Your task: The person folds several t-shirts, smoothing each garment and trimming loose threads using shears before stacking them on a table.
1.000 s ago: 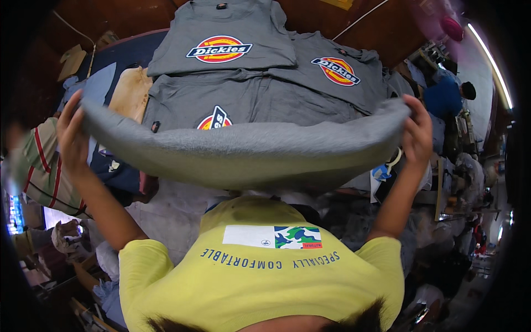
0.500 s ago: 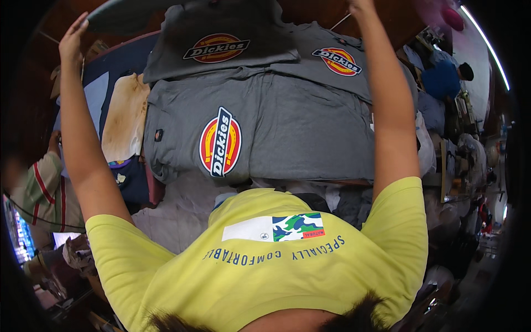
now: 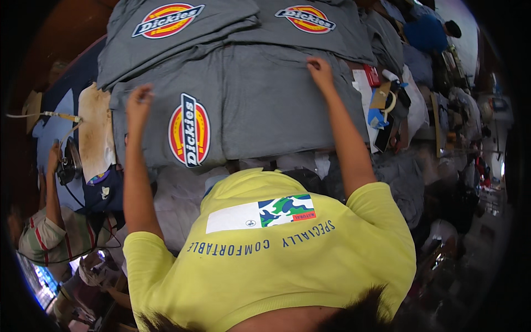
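Observation:
A grey shirt with a red, yellow and white emblem lies spread flat in front of me. Over its left part is my left hand, fingers curled and blurred; whether they grip anything does not show. My right hand is over the upper right part of the same shirt, its fingers bent in and pressed together, with no cloth seen bunched in them. Beyond both hands lie another grey shirt at far left and one more grey shirt at far right, each with a similar emblem.
At left, a co-worker's hand holds an iron beside a brown-stained cloth. To the right lie a tape roll, a red box and a dark phone-like object. Another person in blue is farther off.
Both my hands have come down and nearer from high at the far side. The grey cloth raised by my left hand is no longer held up. The view has shifted; the co-worker's iron now shows.

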{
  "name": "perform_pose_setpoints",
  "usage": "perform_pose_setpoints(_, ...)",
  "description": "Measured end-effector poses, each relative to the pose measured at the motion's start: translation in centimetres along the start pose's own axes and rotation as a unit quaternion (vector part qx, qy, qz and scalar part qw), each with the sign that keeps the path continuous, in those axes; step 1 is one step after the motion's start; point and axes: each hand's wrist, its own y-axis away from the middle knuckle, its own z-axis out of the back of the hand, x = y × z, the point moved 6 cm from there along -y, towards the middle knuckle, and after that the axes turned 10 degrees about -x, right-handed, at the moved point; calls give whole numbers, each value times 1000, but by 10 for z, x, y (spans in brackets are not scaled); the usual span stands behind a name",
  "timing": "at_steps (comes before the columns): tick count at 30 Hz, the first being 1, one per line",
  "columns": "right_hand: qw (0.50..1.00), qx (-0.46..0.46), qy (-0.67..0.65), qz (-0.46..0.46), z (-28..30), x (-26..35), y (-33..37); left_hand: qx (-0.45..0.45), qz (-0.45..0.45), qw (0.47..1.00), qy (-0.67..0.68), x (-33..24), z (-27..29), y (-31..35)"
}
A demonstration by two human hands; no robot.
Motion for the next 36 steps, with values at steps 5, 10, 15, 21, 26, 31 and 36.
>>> perform_pose_setpoints(5, 932, -122, 342, -12, 142, -41, 82, 165, -3, 985, -48, -106, -108, 123)
perform_pose_setpoints(10, 958, -43, 251, -132, 202, -106, 133, 106, -86, 907, -398, -120, -146, 144)
perform_pose_setpoints(15, 955, -58, 250, -151, 203, -90, 141, 126, -110, 910, -379, -125, -160, 146)
perform_pose_setpoints(21, 970, -82, 163, -160, 232, -81, 111, 133, 103, 984, -53, -162, -147, 150)
perform_pose_setpoints(26, 946, -42, -219, -234, 255, -45, 84, 145, 213, 962, 91, -144, -105, 165)
perform_pose_setpoints(31, 868, -119, -482, 5, 350, 97, 47, -33, 28, 889, 457, -257, -6, 112)
perform_pose_setpoints(36, 954, -33, -269, 124, 404, 139, 43, -103, -122, 924, 347, -282, 70, 95)
